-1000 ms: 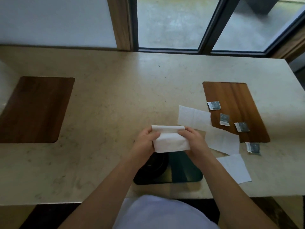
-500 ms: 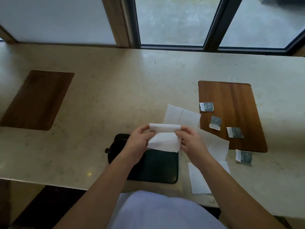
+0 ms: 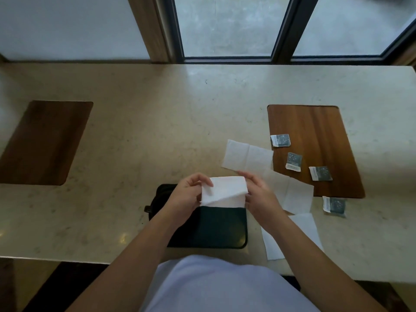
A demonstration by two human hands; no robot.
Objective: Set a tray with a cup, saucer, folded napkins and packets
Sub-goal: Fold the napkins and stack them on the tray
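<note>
Both hands hold one white napkin [image 3: 225, 191] above the dark tray [image 3: 216, 228] at the table's near edge. My left hand [image 3: 186, 197] pinches its left side, where a corner is folded over. My right hand [image 3: 258, 194] grips its right side. A dark cup [image 3: 155, 206] stands at the tray's left end, mostly hidden under my left forearm; its handle pokes out left. I see no saucer. Three more napkins lie flat to the right: one [image 3: 247, 157] far, one [image 3: 290, 192] in the middle, one [image 3: 299, 235] near. Several grey packets [image 3: 293, 161] lie further right.
Most packets rest on a wooden inlay [image 3: 315, 122] at the right; one packet [image 3: 334, 204] lies on the stone top just below it. A second wooden inlay [image 3: 42, 140] is at the far left. The table ends at a window wall behind.
The view has shifted, so the tray and cup now show more to the left. The napkin's left corner is being folded over by my left hand; both hands stay over the tray.
</note>
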